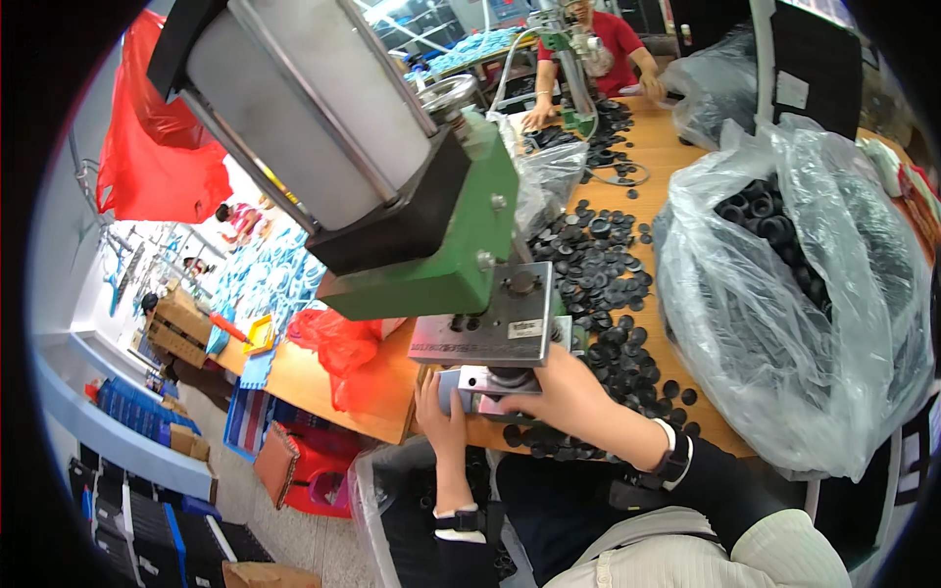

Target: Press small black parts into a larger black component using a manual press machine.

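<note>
A green bench press (421,260) with a large pale cylinder stands in front of me. Under its steel plate (480,338) sit a silver fixture (475,380) and a dark round part (513,376). My left hand (443,421) rests against a grey-blue block (449,392) at the fixture's left, fingers stretched upward. My right hand (573,397) reaches in from the right. Its thumb points left below the dark round part, while its other fingers are hidden behind the plate and fixture. Small black round rubber-like pieces (627,358) lie in a heap beside it.
A large clear plastic bag (784,392) of black rings stands at the right on the wooden table (652,211). Red plastic bags (343,343) lie left of the press. An open plastic-lined container (368,490) sits below my left hand. Across the table works a person in red (618,44).
</note>
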`<state>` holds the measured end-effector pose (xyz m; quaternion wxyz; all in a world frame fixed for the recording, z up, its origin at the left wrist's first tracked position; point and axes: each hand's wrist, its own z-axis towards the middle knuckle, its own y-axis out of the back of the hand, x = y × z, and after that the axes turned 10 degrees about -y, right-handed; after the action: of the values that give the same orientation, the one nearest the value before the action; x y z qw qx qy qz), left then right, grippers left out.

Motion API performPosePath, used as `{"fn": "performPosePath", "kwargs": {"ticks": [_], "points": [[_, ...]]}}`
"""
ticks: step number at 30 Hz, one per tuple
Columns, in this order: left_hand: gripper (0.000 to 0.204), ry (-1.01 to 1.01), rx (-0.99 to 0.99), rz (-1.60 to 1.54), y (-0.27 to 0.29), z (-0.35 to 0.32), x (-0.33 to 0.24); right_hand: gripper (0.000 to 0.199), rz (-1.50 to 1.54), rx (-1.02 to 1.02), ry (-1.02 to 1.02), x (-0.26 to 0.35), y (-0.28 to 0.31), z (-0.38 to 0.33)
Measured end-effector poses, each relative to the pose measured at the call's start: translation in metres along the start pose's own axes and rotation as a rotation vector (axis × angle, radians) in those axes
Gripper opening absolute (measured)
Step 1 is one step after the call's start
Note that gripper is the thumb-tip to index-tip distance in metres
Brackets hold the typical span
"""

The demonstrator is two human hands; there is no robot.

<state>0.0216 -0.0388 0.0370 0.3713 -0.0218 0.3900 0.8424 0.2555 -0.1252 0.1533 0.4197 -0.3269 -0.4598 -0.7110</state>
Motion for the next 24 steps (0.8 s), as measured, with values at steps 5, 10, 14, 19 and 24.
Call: {"fn": "performPosePath", "kwargs": {"ticks": [5, 10, 14, 19, 24], "points": [[0.038, 0.064, 0.405, -0.078, -0.031, 0.008, 0.049, 0.068, -0.106, -0.073, -0.079, 0.000, 0.083, -0.042], [0.037, 0.143, 0.241, -0.148, -0.018, 0.009, 0.044, 0.031, -0.436, -0.677, -0.330, -0.071, 0.226, -0.046], [0.038, 0.053, 0.245, -0.147, -0.040, 0.006, 0.043, 0.043, -0.805, -0.656, -0.612, -0.146, 0.315, -0.042], [0.034, -0.023, 0.271, -0.033, -0.041, 0.004, 0.051, 0.069, -1.130, -0.348, -0.332, -0.203, 0.342, -0.029], [0.031, 0.043, 0.282, -0.067, -0.035, -0.004, 0.060, 0.063, -1.165, -0.626, -0.260, -0.208, 0.322, -0.032]]}}
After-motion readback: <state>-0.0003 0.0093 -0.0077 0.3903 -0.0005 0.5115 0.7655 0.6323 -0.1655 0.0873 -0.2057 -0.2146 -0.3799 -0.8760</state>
